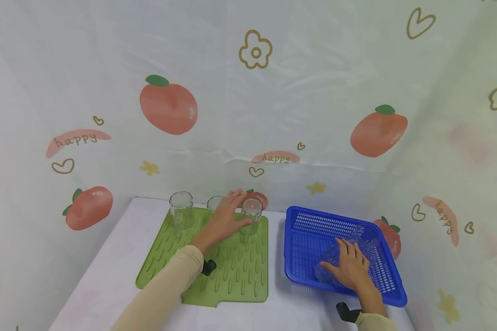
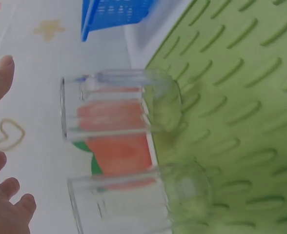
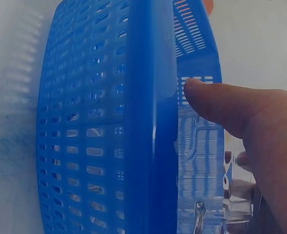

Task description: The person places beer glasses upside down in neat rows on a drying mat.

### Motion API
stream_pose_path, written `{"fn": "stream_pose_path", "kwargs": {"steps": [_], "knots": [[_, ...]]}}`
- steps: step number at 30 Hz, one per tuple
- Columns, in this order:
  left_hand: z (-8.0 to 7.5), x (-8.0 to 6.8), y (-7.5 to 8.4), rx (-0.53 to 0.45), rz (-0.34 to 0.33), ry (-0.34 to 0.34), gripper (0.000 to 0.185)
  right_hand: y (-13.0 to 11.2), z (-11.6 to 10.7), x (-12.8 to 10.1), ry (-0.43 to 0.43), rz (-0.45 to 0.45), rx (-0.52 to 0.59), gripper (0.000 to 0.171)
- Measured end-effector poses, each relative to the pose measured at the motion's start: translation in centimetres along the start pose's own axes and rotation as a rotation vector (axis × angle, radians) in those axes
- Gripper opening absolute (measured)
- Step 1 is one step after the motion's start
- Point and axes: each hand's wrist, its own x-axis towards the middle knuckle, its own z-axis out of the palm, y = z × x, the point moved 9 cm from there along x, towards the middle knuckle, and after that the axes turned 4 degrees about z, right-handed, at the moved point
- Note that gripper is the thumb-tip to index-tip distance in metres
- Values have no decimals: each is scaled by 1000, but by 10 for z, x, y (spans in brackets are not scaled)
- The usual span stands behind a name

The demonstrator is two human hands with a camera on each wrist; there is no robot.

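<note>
Three clear drinking glasses stand in a row at the back of a green ridged mat (image 1: 232,276): a left glass (image 1: 181,211), a middle glass (image 1: 214,203) partly behind my left hand, and a right glass (image 1: 252,217). My left hand (image 1: 223,223) is over the mat between the middle and right glasses, fingers spread and holding nothing. Two glasses (image 2: 116,107) show in the left wrist view, apart from the fingers. My right hand (image 1: 349,264) reaches into a blue plastic basket (image 1: 291,243), over a clear glass (image 1: 324,269), thumb extended and fingers spread about it.
More clear glassware (image 1: 362,236) lies in the basket, beyond the right hand. Mat and basket sit side by side on a white-covered table (image 1: 279,294). A printed white curtain (image 1: 314,92) rises close behind and along both sides.
</note>
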Motion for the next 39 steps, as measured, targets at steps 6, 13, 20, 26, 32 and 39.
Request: {"fn": "stream_pose_path", "kwargs": {"steps": [6, 13, 20, 26, 32, 39], "knots": [[-15, -24, -15, 24, -22, 47, 88, 1, 0, 1, -20, 3, 1, 97], [-27, -60, -46, -69, -119, 117, 90, 0, 0, 2, -30, 12, 2, 97], [-42, -90, -81, -92, -219, 187, 90, -1, -5, 3, -24, 8, -6, 102], [-54, -112, -98, -35, -236, 231, 85, 0, -7, 3, -35, 13, -7, 97], [-55, -133, -119, 40, -289, 237, 82, 0, -8, 3, -53, 9, -14, 99], [-55, -155, -141, 52, -364, 223, 86, -6, -10, 4, -71, -9, -3, 97]]}}
